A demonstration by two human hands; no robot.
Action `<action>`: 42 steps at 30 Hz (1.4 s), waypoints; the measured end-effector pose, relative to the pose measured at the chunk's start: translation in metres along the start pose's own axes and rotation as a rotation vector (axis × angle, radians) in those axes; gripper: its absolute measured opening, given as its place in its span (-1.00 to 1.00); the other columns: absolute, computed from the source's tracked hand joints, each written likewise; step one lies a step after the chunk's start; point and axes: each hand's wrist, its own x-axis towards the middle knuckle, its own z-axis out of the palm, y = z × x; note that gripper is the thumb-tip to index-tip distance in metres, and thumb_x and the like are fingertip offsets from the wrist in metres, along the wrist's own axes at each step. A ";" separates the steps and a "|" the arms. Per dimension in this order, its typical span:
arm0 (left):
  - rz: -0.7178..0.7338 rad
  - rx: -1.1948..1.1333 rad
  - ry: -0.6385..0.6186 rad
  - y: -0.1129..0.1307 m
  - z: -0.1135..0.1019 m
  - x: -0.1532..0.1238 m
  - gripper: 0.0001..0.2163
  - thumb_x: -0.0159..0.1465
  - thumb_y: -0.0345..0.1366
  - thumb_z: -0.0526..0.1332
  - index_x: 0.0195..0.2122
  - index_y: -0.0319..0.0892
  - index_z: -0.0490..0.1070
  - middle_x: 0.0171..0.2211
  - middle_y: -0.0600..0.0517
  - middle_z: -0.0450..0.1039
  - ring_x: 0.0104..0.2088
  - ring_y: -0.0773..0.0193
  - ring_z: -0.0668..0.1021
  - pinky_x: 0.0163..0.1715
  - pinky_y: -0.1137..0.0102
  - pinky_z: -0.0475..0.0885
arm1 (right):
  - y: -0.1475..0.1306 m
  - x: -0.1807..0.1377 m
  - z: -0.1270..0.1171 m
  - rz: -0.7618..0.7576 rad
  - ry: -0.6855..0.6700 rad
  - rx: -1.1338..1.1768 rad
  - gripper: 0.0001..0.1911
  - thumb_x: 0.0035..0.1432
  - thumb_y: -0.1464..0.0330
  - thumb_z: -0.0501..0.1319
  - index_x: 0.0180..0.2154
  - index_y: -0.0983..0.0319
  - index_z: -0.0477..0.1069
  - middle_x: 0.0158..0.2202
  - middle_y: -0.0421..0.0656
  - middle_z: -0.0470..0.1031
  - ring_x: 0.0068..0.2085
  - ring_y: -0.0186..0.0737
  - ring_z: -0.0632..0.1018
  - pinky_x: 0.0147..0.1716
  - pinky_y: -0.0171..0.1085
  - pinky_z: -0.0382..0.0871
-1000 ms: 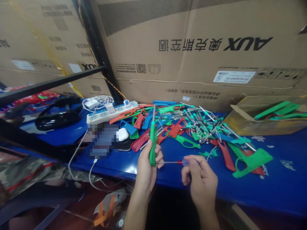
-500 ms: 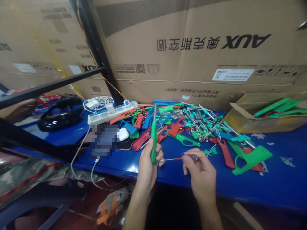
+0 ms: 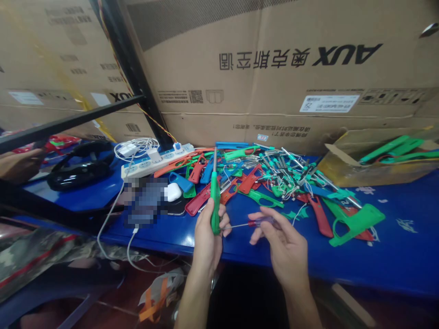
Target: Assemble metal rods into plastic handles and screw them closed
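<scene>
Near the parts heap (image 3: 281,173), the left hand (image 3: 206,233) closes round a green lighter (image 3: 215,196), while the right hand (image 3: 284,237), loosely curled, pinches a screwdriver (image 3: 252,223) toward it, seemingly for screw-turning, which calls for steady alignment.

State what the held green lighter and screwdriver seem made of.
Green lighter: body probably plastic, smooth and evenly coloured; barrel likely metal, grey with dull sheen.
Screwdriver: shaft likely metal, thin and silvery; handle perhaps translucent plastic, red to purple, partly covered.
</scene>
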 end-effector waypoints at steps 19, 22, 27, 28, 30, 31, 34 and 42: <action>-0.028 -0.017 -0.014 0.001 -0.003 0.003 -0.59 0.13 -0.07 0.47 -0.37 -0.18 0.26 -0.46 0.17 0.17 -0.60 0.52 0.19 -0.69 0.60 0.10 | -0.001 -0.002 -0.004 0.016 -0.058 -0.067 -0.89 0.26 0.33 0.35 -0.16 0.13 0.61 -0.32 -0.17 0.68 -0.53 -0.35 0.53 -0.51 -0.33 0.49; -0.021 -0.008 -0.005 -0.001 -0.003 0.004 -0.56 0.12 -0.04 0.48 -0.39 -0.18 0.25 -0.47 0.18 0.17 -0.61 0.53 0.17 -0.70 0.59 0.10 | -0.001 0.000 -0.003 0.037 -0.001 -0.120 -0.92 0.15 0.33 0.43 -0.27 0.16 0.64 -0.34 -0.14 0.70 -0.58 -0.34 0.50 -0.57 -0.33 0.44; 0.026 0.046 0.014 -0.005 -0.001 0.005 -0.54 0.11 0.02 0.47 -0.40 -0.17 0.25 -0.47 0.18 0.19 -0.61 0.52 0.18 -0.71 0.58 0.12 | -0.004 0.003 0.004 0.031 0.113 -0.110 -0.87 0.05 0.32 0.47 -0.35 0.20 0.60 -0.33 -0.10 0.70 -0.59 -0.31 0.55 -0.56 -0.30 0.51; 0.030 0.054 0.016 -0.006 -0.001 0.005 -0.54 0.11 0.04 0.46 -0.40 -0.17 0.25 -0.48 0.18 0.19 -0.61 0.51 0.18 -0.71 0.57 0.12 | -0.004 0.003 0.005 0.035 0.139 -0.106 -0.85 0.04 0.30 0.47 -0.37 0.21 0.59 -0.35 -0.10 0.70 -0.57 -0.27 0.58 -0.55 -0.29 0.54; 0.039 0.070 0.026 -0.007 0.000 0.006 -0.53 0.10 0.06 0.46 -0.41 -0.17 0.25 -0.48 0.18 0.19 -0.61 0.50 0.19 -0.71 0.57 0.13 | -0.004 0.003 0.007 0.050 0.183 -0.104 -0.80 0.02 0.26 0.48 -0.39 0.23 0.56 -0.38 -0.09 0.69 -0.53 -0.19 0.63 -0.54 -0.27 0.56; 0.043 0.078 0.031 -0.007 0.001 0.006 -0.52 0.10 0.07 0.46 -0.42 -0.17 0.25 -0.48 0.18 0.19 -0.61 0.50 0.19 -0.71 0.57 0.14 | -0.004 0.003 0.008 0.058 0.197 -0.112 -0.78 0.01 0.24 0.48 -0.40 0.23 0.55 -0.40 -0.09 0.68 -0.52 -0.16 0.65 -0.55 -0.28 0.55; 0.062 0.104 0.038 -0.008 0.001 0.006 -0.52 0.11 0.08 0.44 -0.42 -0.17 0.26 -0.48 0.17 0.20 -0.61 0.50 0.19 -0.70 0.57 0.14 | -0.003 0.003 0.008 0.079 0.223 -0.157 -0.71 0.01 0.18 0.48 -0.42 0.24 0.52 -0.50 -0.13 0.62 -0.51 -0.13 0.66 -0.60 -0.33 0.49; 0.160 0.141 0.041 -0.017 -0.002 0.006 -0.51 0.15 0.15 0.40 -0.40 -0.14 0.22 -0.52 0.21 0.11 -0.62 0.47 0.19 -0.71 0.55 0.17 | 0.000 0.006 0.007 0.170 0.243 -0.178 -0.59 0.01 0.07 0.49 -0.47 0.26 0.46 -0.61 -0.25 0.46 -0.61 -0.26 0.55 -0.62 -0.36 0.36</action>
